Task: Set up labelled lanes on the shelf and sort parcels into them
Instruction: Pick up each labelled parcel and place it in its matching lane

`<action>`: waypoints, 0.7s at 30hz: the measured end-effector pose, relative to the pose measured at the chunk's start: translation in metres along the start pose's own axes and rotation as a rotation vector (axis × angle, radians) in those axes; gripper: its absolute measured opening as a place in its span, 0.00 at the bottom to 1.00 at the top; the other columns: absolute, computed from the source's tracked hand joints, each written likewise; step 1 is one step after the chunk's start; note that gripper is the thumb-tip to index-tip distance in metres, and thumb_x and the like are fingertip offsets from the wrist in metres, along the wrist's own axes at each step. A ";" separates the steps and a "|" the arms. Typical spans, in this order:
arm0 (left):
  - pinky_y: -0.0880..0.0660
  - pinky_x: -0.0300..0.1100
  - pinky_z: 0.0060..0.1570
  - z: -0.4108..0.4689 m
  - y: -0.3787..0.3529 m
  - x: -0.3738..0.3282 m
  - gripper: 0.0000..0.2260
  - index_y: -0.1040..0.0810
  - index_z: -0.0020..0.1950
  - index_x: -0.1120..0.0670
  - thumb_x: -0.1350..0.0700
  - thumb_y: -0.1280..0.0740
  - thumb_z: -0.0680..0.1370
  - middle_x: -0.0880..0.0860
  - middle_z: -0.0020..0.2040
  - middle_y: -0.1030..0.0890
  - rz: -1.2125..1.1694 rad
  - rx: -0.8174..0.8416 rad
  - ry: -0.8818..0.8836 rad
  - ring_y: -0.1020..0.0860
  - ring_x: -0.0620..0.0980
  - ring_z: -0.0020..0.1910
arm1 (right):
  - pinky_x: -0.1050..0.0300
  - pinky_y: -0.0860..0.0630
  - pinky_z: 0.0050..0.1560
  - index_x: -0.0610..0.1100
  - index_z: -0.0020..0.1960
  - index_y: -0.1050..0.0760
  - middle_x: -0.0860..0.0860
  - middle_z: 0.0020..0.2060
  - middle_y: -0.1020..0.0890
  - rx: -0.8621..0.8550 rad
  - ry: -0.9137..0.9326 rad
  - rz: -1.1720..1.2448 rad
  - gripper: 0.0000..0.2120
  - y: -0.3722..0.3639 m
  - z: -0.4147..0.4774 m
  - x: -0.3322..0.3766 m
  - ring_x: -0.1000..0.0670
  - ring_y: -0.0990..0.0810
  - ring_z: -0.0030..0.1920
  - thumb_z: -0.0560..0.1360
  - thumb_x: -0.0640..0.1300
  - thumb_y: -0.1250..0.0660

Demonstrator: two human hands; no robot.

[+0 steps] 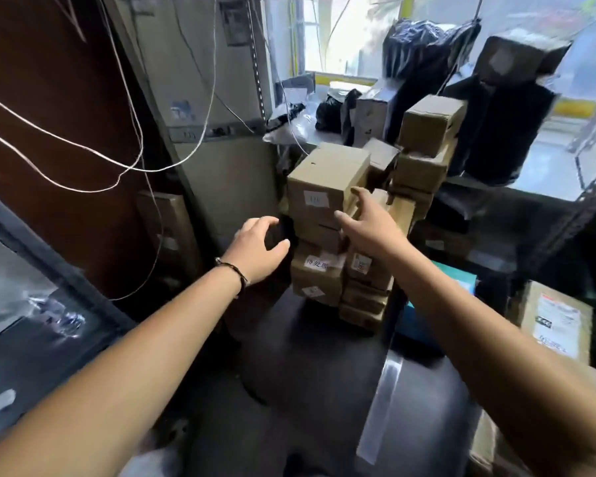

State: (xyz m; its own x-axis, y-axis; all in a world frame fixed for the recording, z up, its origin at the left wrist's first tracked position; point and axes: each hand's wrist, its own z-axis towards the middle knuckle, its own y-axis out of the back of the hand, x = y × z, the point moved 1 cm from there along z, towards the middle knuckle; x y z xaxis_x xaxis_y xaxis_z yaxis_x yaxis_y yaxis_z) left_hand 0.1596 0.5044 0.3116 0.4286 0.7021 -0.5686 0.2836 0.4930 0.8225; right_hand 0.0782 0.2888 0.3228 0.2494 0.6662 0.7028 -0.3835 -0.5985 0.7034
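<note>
**Both hands at a stack of cardboard parcels**

Nearest the camera, two bare forearms stretch forward over a dark wrapped bundle (427, 390) with a pale strip of tape down it. A cardboard box with a printed label (554, 321) sits low at the right edge. The left wrist wears a thin dark bracelet (233, 270).

The left hand (258, 249) is curved, thumb and fingers bent around a dark shape at the left side of the stack. Whether it actually grips that shape cannot be told. The right hand (369, 225) is spread, fingers straight and thumb raised, its fingertips at the right front of the stack just under the top box.

The stack of cardboard parcels (319, 273) stands between the hands, several boxes high. Its top box (324, 173) carries a small white label on the front.

Behind and to the right, a second pile of cardboard boxes (430, 122) stands on the metal shelf (547, 166), with black-wrapped parcels (506, 115) beside it. White cords (83, 156) hang across the left. A bright window (327, 36) lies furthest back.
</note>
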 end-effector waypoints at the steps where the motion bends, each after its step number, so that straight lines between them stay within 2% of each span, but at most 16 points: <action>1: 0.38 0.45 0.73 0.015 0.008 0.006 0.23 0.31 0.73 0.51 0.48 0.33 0.79 0.54 0.72 0.31 0.014 0.012 -0.009 0.33 0.55 0.72 | 0.53 0.31 0.65 0.44 0.80 0.43 0.43 0.74 0.29 -0.013 -0.042 0.019 0.33 -0.004 0.013 0.002 0.44 0.29 0.72 0.81 0.53 0.36; 4: 0.37 0.44 0.71 0.063 0.029 0.018 0.23 0.31 0.73 0.51 0.47 0.33 0.79 0.54 0.71 0.31 0.017 0.023 -0.023 0.32 0.53 0.71 | 0.50 0.33 0.70 0.44 0.81 0.47 0.43 0.76 0.32 -0.019 -0.135 0.052 0.35 -0.015 0.048 0.003 0.43 0.32 0.74 0.81 0.55 0.37; 9: 0.30 0.47 0.68 0.133 0.021 0.020 0.25 0.31 0.73 0.49 0.42 0.34 0.78 0.51 0.70 0.28 -0.149 0.091 0.021 0.26 0.51 0.66 | 0.51 0.30 0.66 0.42 0.76 0.36 0.44 0.71 0.27 -0.111 -0.354 0.308 0.31 -0.032 0.097 -0.003 0.42 0.27 0.69 0.80 0.59 0.37; 11: 0.31 0.48 0.68 0.156 0.009 0.016 0.27 0.32 0.73 0.50 0.38 0.37 0.78 0.51 0.69 0.27 -0.194 0.149 0.053 0.26 0.51 0.65 | 0.44 0.28 0.67 0.44 0.77 0.36 0.45 0.72 0.29 -0.100 -0.522 0.491 0.36 -0.040 0.110 -0.007 0.41 0.27 0.68 0.78 0.66 0.39; 12: 0.31 0.49 0.68 0.167 0.003 0.016 0.29 0.33 0.74 0.50 0.35 0.39 0.78 0.50 0.69 0.27 -0.210 0.182 0.072 0.27 0.51 0.66 | 0.40 0.27 0.65 0.45 0.77 0.37 0.46 0.72 0.29 -0.076 -0.608 0.568 0.41 -0.045 0.116 -0.010 0.40 0.28 0.68 0.75 0.70 0.39; 13: 0.32 0.49 0.69 0.179 -0.003 0.015 0.31 0.34 0.74 0.50 0.32 0.41 0.78 0.49 0.68 0.26 -0.223 0.226 0.083 0.27 0.50 0.66 | 0.41 0.27 0.63 0.46 0.78 0.38 0.46 0.73 0.30 -0.065 -0.666 0.630 0.44 -0.049 0.121 -0.016 0.39 0.28 0.68 0.72 0.73 0.39; 14: 0.32 0.49 0.69 0.188 -0.007 0.015 0.33 0.33 0.73 0.49 0.29 0.44 0.76 0.48 0.67 0.26 -0.264 0.271 0.107 0.27 0.50 0.65 | 0.44 0.26 0.59 0.47 0.78 0.39 0.45 0.73 0.29 -0.052 -0.696 0.674 0.44 -0.053 0.123 -0.017 0.40 0.27 0.67 0.72 0.73 0.38; 16: 0.31 0.51 0.67 0.207 -0.016 0.015 0.41 0.29 0.69 0.47 0.20 0.50 0.69 0.46 0.64 0.23 -0.396 0.326 0.168 0.26 0.51 0.62 | 0.53 0.25 0.46 0.46 0.78 0.40 0.44 0.70 0.27 -0.052 -0.727 0.776 0.39 -0.060 0.127 -0.023 0.44 0.23 0.59 0.76 0.68 0.37; 17: 0.28 0.53 0.64 0.213 -0.019 0.016 0.42 0.28 0.68 0.45 0.19 0.52 0.67 0.47 0.62 0.22 -0.457 0.339 0.199 0.25 0.52 0.61 | 0.54 0.24 0.42 0.47 0.77 0.39 0.44 0.68 0.25 -0.037 -0.741 0.829 0.38 -0.064 0.127 -0.023 0.46 0.22 0.55 0.76 0.68 0.37; 18: 0.26 0.52 0.59 0.220 -0.021 0.017 0.39 0.28 0.67 0.44 0.20 0.54 0.69 0.47 0.61 0.21 -0.503 0.363 0.230 0.24 0.52 0.59 | 0.53 0.22 0.41 0.48 0.77 0.38 0.44 0.67 0.24 -0.016 -0.756 0.854 0.40 -0.067 0.127 -0.021 0.46 0.21 0.54 0.73 0.70 0.36; 20: 0.25 0.47 0.51 0.234 -0.024 0.023 0.35 0.26 0.65 0.40 0.22 0.55 0.72 0.45 0.60 0.19 -0.540 0.441 0.252 0.23 0.51 0.58 | 0.48 0.23 0.46 0.48 0.76 0.36 0.44 0.65 0.23 -0.011 -0.779 0.846 0.43 -0.070 0.128 -0.023 0.44 0.22 0.56 0.69 0.72 0.35; 21: 0.25 0.46 0.49 0.237 -0.024 0.023 0.33 0.25 0.64 0.39 0.24 0.55 0.73 0.45 0.59 0.19 -0.555 0.486 0.238 0.22 0.51 0.57 | 0.48 0.24 0.47 0.48 0.75 0.35 0.44 0.63 0.22 -0.020 -0.788 0.846 0.41 -0.071 0.128 -0.025 0.44 0.23 0.57 0.71 0.71 0.36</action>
State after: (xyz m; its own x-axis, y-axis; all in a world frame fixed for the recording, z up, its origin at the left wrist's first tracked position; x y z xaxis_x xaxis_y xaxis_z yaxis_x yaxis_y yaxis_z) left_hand 0.3659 0.3870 0.2821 -0.0665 0.5372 -0.8408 0.7713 0.5623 0.2983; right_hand 0.2133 0.2572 0.2691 0.3890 -0.4112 0.8244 -0.7049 -0.7090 -0.0210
